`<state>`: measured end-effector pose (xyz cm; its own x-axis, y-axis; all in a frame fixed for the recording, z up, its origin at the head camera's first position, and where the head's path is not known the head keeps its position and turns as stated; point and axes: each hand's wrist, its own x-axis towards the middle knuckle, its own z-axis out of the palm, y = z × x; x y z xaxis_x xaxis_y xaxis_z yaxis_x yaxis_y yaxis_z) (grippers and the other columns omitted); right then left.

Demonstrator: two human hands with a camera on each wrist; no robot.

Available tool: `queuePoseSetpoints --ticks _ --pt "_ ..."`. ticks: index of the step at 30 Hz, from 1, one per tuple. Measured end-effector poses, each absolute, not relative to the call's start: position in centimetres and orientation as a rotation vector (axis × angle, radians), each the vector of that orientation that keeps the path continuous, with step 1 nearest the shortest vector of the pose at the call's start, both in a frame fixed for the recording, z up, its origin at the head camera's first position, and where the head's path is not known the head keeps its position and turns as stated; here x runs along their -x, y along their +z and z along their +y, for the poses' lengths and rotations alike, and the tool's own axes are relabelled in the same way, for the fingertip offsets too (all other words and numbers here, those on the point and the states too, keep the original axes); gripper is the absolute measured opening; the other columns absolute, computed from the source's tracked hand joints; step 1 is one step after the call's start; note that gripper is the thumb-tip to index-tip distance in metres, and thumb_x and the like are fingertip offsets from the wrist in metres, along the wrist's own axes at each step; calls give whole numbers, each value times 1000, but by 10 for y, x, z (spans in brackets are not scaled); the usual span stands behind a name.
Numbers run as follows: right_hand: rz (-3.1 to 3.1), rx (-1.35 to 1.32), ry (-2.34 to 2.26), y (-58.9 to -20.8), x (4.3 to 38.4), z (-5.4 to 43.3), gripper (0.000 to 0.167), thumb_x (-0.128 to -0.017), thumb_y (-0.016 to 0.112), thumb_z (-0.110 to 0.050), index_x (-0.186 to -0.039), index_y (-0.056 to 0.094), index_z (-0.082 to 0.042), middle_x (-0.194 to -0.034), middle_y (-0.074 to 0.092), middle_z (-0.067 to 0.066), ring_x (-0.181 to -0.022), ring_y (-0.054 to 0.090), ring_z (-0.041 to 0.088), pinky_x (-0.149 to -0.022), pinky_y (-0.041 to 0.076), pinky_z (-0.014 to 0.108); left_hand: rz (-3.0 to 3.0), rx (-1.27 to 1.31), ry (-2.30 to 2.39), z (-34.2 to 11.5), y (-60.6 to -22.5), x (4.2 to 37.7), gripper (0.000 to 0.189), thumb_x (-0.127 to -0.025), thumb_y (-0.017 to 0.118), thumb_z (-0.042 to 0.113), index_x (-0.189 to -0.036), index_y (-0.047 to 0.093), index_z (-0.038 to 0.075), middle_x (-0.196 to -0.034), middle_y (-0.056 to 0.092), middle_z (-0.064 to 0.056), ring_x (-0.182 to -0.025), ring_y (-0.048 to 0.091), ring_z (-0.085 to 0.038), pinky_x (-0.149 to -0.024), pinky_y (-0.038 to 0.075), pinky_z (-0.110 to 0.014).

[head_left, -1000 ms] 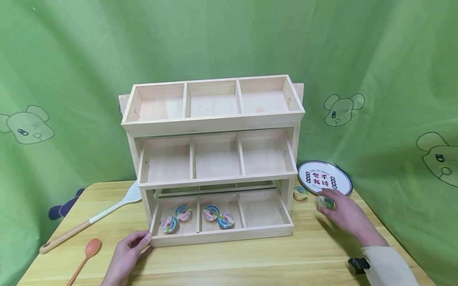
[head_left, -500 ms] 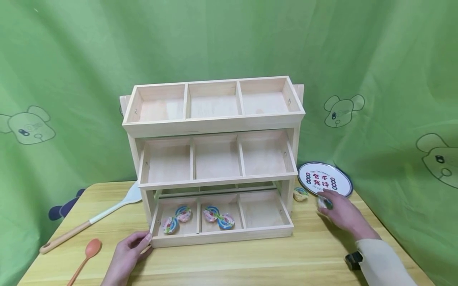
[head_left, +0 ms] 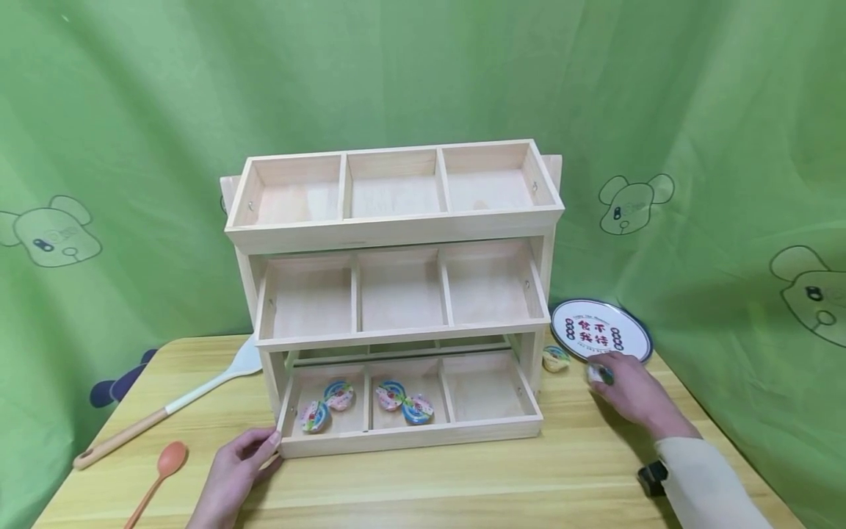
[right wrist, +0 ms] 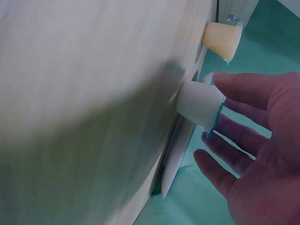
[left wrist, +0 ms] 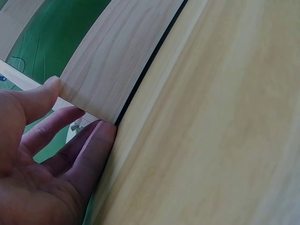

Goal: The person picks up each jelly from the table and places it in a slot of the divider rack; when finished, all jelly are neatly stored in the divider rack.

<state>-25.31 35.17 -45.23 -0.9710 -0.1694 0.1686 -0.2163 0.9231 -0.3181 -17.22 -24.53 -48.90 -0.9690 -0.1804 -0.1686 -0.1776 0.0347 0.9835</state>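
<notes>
A light wooden three-tier rack stands mid-table, its bottom tray (head_left: 410,440) closest to me. My left hand (head_left: 228,470) holds that tray's front left corner, thumb on the top edge and fingertips against the side. In the left wrist view the front board (left wrist: 115,51) runs away from the hand. At right, my right hand (head_left: 641,397) grips a small jelly cup (right wrist: 199,103) by its lid edge, with thumb and fingers about the rim. Its white base is close to the table. Several jelly cups with blue-and-pink lids, like this one (head_left: 417,408), lie in the tray's left and middle compartments.
Another jelly cup, yellowish (head_left: 556,358), stands beside the rack's right leg. Behind the right hand lies a white oval plate (head_left: 600,317) with red characters. A pale spatula (head_left: 198,389) and an orange spoon (head_left: 172,458) lie at left. Green curtain (head_left: 396,66) encloses the table.
My right forearm has shifted slightly left, and the cup at its fingertips has turned, showing its white side where a greenish face showed before. The left hand and the tray have stayed in place.
</notes>
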Motion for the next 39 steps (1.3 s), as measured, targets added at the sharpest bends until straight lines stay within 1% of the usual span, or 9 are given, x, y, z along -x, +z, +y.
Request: queuePoseSetpoints --ticks 4,11,18,23,29,33,39 --pt "-2963 -258 532 -449 251 351 45 -85 73 -10 -123 58 7 -121 52 36 -110 45 56 -93 38 76 -2264 -384 -2145 -245 -490 172 33 -97 63 6 -120 57 -17 -121 55 -23 -100 60 -19 -90 58 -33" --pt "-2980 -285 521 -443 245 348 48 -85 74 -15 -124 58 7 -121 51 36 -109 45 57 -91 38 77 -2264 -394 -2138 -246 -490 173 32 -97 63 6 -119 57 -16 -121 55 -23 -100 59 -18 -90 58 -33" --pt "-2980 -317 506 -436 236 343 48 -84 75 -17 -123 59 6 -119 53 33 -105 50 55 -87 43 74 -2259 -376 -2142 -247 -491 173 32 -96 63 6 -119 57 -17 -121 55 -22 -99 60 -18 -89 58 -33" --pt "-2984 -331 513 -433 230 340 48 -84 75 -17 -123 60 5 -119 54 32 -105 52 54 -87 44 73 -2259 -375 -2145 -247 -491 173 33 -97 63 6 -120 57 -17 -122 55 -22 -99 60 -17 -90 58 -33" --pt "-2978 -365 519 -432 224 338 49 -81 77 -14 -123 60 5 -122 54 32 -107 52 54 -89 43 73 -2261 -371 -2145 -247 -490 173 33 -97 63 6 -119 57 -17 -122 55 -23 -99 60 -16 -89 58 -33" --pt "-2973 -383 531 -431 219 335 48 -81 77 -13 -122 61 5 -126 52 33 -111 49 54 -93 41 73 -2258 -368 -2139 -246 -490 173 33 -96 64 7 -118 58 -17 -120 55 -22 -99 60 -17 -89 58 -33" --pt "-2971 -455 556 -426 211 330 47 -79 78 -11 -121 62 3 -128 50 34 -113 48 55 -95 39 74 -2241 -372 -2157 -246 -490 173 34 -96 65 9 -118 59 -15 -119 56 -21 -99 60 -16 -89 58 -32"
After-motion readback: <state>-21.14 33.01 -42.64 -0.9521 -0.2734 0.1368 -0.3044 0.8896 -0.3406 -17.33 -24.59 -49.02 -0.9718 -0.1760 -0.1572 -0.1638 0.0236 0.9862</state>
